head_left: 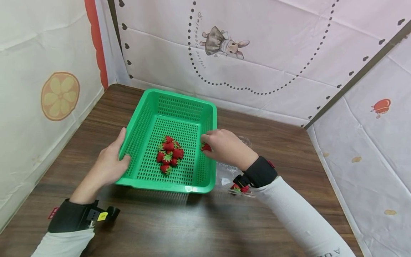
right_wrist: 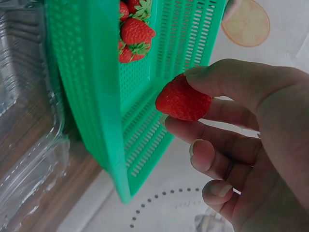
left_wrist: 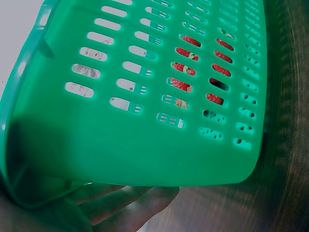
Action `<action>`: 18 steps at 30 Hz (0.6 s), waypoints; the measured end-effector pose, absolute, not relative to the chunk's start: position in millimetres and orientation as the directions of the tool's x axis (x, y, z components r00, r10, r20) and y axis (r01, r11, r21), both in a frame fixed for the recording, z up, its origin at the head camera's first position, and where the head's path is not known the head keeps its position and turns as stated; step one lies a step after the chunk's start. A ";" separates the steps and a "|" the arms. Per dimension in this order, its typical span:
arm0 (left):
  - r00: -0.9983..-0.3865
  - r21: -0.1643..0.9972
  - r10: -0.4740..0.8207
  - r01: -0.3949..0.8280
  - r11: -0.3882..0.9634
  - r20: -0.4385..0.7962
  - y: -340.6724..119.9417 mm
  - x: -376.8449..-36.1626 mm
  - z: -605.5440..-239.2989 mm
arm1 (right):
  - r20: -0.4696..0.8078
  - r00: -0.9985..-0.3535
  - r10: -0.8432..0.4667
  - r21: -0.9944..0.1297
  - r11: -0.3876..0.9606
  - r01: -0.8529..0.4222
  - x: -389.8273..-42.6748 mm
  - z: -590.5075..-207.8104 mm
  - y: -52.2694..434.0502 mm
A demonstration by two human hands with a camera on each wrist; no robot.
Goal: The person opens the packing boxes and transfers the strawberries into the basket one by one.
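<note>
Your forearms come in from the bottom edge of the head view, both in white sleeves w/ black wrist straps. Your left hand (head_left: 110, 162) grips the left wall of a green slotted basket (head_left: 141, 185), thumb over the rim and inside, fingers wrapped round the outside; in the left wrist view the fingers (left_wrist: 123, 203) show curled under the basket's lower edge. That basket sits on a dark wood table (head_left: 167, 228), roughly centre, its long side running away from you.

Your right hand (head_left: 224, 146) hovers at the basket's right rim, pinching one strawberry (head_left: 206, 147) btwn thumb and fingertips. Right wrist view shows it plainly: thumb on top, index and middle finger beneath, the other fingers loosely bent and holding nothing. The berry is just above the right-hand rim, not touching the plastic as far as you can tell.

Inside, on the basket floor near the middle, lies a heap of strawberries (head_left: 168, 154), red w/ green leaf caps, packed touching each other.

Right of the basket, partly under your right wrist, lies a clear plastic clamshell box (head_left: 226, 175) on the table, just beside the basket wall. At least one red berry (head_left: 239, 188) shows in it near your wrist strap.

White printed sheets wall the table on three sides.
</note>
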State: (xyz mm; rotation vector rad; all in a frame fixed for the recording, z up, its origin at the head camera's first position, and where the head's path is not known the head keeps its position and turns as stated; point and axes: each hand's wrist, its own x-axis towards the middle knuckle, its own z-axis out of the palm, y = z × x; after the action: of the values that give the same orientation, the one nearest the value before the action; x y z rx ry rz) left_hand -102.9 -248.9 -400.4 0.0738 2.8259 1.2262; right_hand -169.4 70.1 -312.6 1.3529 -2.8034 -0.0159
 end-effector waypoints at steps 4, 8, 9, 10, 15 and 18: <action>-0.997 0.733 0.068 0.021 0.680 -0.034 -248.6 -102.7 -400.1 | 0.011 -0.597 -0.802 0.037 0.597 -0.802 -171.1 -313.2 59.2; -0.997 0.734 0.069 0.025 0.679 -0.030 -248.4 -103.1 -399.3 | 0.014 -0.575 -0.818 0.039 0.576 -0.817 -171.3 -313.0 48.9; -0.997 0.733 0.070 0.026 0.679 -0.029 -248.4 -103.2 -399.2 | 0.015 -0.573 -0.820 0.036 0.573 -0.819 -171.5 -313.3 46.6; -0.997 0.733 0.070 0.027 0.679 -0.029 -248.6 -103.3 -399.3 | 0.012 -0.570 -0.822 0.035 0.570 -0.821 -171.7 -313.4 44.3; -0.997 0.734 0.071 0.026 0.678 -0.031 -249.4 -102.9 -400.1 | -0.008 -0.551 -0.834 0.027 0.551 -0.834 -175.0 -316.4 32.1; -0.997 0.736 0.070 0.024 0.677 -0.031 -249.8 -102.4 -400.1 | -0.029 -0.544 -0.839 0.028 0.543 -0.839 -177.2 -318.5 24.7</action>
State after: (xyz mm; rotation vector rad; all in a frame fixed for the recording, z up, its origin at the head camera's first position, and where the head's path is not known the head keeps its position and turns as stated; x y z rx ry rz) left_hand -102.4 -249.8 -400.1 0.0794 2.8241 1.2385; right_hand -177.2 24.7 -318.5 1.5061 -2.7705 -0.0603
